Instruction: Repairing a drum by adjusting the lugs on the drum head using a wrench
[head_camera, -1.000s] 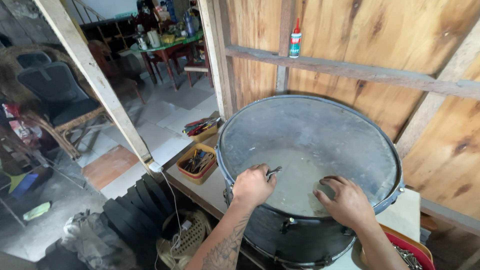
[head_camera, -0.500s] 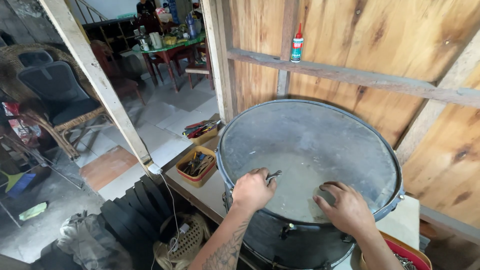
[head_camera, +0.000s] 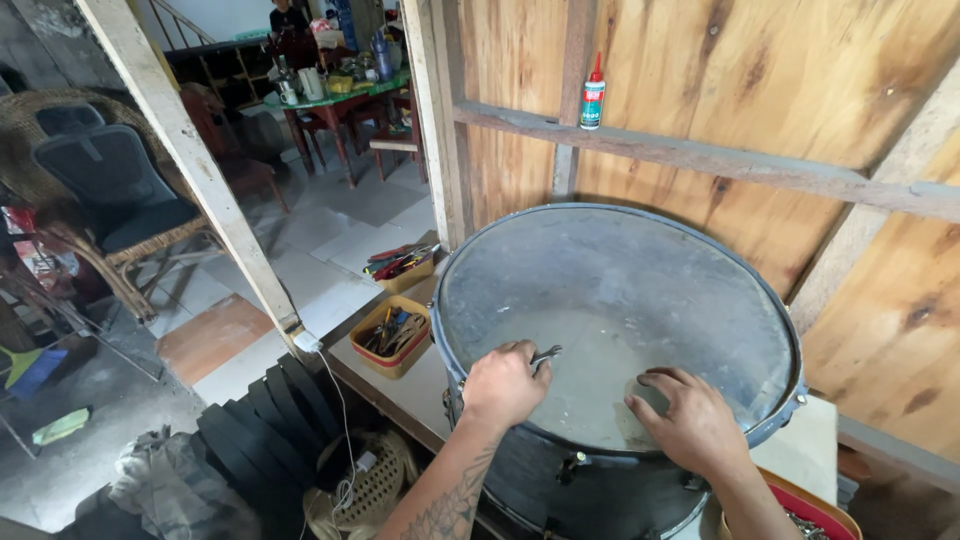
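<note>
A large drum (head_camera: 620, 300) with a worn grey head and a metal rim lies flat on a workbench, filling the middle of the head view. My left hand (head_camera: 503, 385) is closed around a small metal tool (head_camera: 545, 355) at the near left edge of the rim. My right hand (head_camera: 690, 425) rests on the drum head near the front rim, fingers spread and pressing the skin. A tattooed forearm leads up to the left hand.
Two yellow trays of hand tools (head_camera: 392, 335) sit on the bench left of the drum. A small glue bottle (head_camera: 593, 95) stands on the wooden wall's rail. A red container (head_camera: 810, 510) is at the lower right. Chairs, a cluttered table and a person stand beyond.
The view has shifted slightly; both hands stay at the drum's near rim, the left still gripping the tool, with little visible movement.
</note>
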